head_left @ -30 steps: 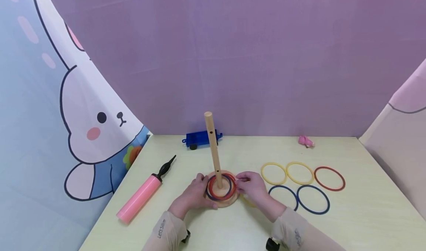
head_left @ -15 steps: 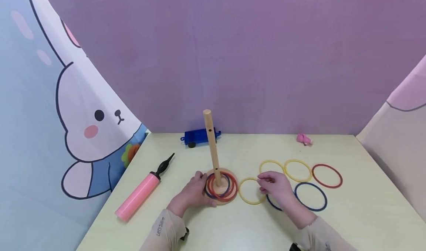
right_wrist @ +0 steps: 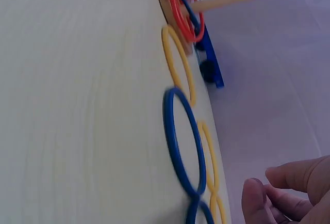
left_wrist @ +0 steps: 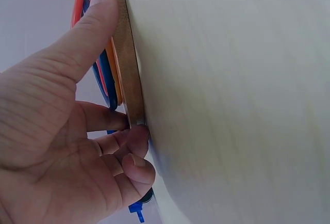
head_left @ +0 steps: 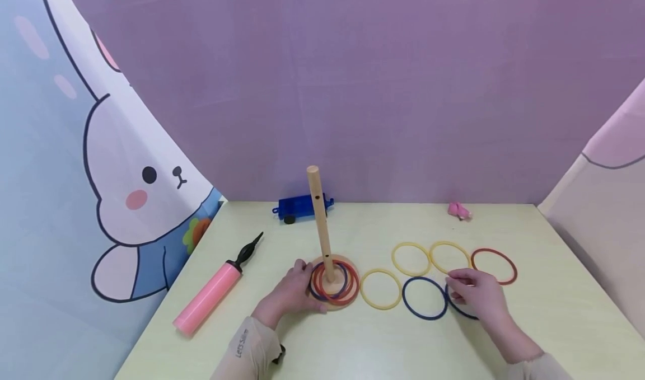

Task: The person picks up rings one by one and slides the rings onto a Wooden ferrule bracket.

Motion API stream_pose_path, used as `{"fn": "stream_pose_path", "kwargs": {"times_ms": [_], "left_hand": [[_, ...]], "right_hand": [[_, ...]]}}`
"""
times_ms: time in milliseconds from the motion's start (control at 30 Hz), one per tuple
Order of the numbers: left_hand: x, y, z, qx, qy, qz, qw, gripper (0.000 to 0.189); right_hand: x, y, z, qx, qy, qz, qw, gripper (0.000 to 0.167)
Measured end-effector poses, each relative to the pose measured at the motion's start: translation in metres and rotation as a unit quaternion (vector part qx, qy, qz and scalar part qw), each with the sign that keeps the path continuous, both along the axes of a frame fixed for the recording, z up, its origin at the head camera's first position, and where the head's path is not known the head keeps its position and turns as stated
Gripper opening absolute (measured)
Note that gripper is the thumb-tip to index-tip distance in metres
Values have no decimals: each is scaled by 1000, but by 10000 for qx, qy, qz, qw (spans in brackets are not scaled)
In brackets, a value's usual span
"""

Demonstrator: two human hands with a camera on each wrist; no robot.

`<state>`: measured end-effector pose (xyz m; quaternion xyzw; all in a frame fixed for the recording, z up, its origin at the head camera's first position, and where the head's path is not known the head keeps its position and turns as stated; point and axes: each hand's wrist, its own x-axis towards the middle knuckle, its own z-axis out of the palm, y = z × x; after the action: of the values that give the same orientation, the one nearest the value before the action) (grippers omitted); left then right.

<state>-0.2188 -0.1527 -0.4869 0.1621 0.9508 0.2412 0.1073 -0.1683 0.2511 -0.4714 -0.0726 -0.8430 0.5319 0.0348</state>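
A wooden ring-toss stand has an upright post (head_left: pixel 322 223) on a round base (head_left: pixel 344 257); red rings (head_left: pixel 358 290) and a blue ring lie stacked around the post's foot. My left hand (head_left: pixel 288 294) grips the base by its left edge; in the left wrist view the thumb lies along the rim of the wooden disc (left_wrist: pixel 130 79), with the fingers curled at its far edge. To the right, my right hand (head_left: pixel 481 297) hovers over the right-hand blue ring (head_left: pixel 462 314), partly covering it. The right wrist view shows its fingers loosely bent, thumb apart, nothing between them.
Beside the base lie a yellow ring (head_left: pixel 381 308) and another blue ring (head_left: pixel 425 318). Behind them are two more yellow rings (head_left: pixel 411 243) and a red ring (head_left: pixel 514 268). A pink pump (head_left: pixel 209 299) lies left; a blue wheeled toy (head_left: pixel 294 207) and small pink toy (head_left: pixel 459 211) sit at the back.
My right hand has left the stacked rings and moved right, past the yellow ring and first blue ring, to the farther blue ring. The left hand has stayed on the base.
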Motion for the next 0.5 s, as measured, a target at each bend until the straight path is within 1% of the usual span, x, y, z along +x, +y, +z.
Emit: {"fn": "stream_pose_path", "kwargs": {"times_ms": [233, 367, 500], "left_hand": [[2, 1, 3, -37, 49, -22, 10000, 114], [1, 1, 2, -98, 106, -27, 9999, 114], [-1, 0, -1, -87, 81, -24, 9999, 114]], "right_hand": [[11, 41, -5, 670, -191, -451, 9965, 32], [17, 56, -11, 948, -217, -729, 9926, 33], [20, 66, -15, 1285, -166, -933, 9872, 34]]}}
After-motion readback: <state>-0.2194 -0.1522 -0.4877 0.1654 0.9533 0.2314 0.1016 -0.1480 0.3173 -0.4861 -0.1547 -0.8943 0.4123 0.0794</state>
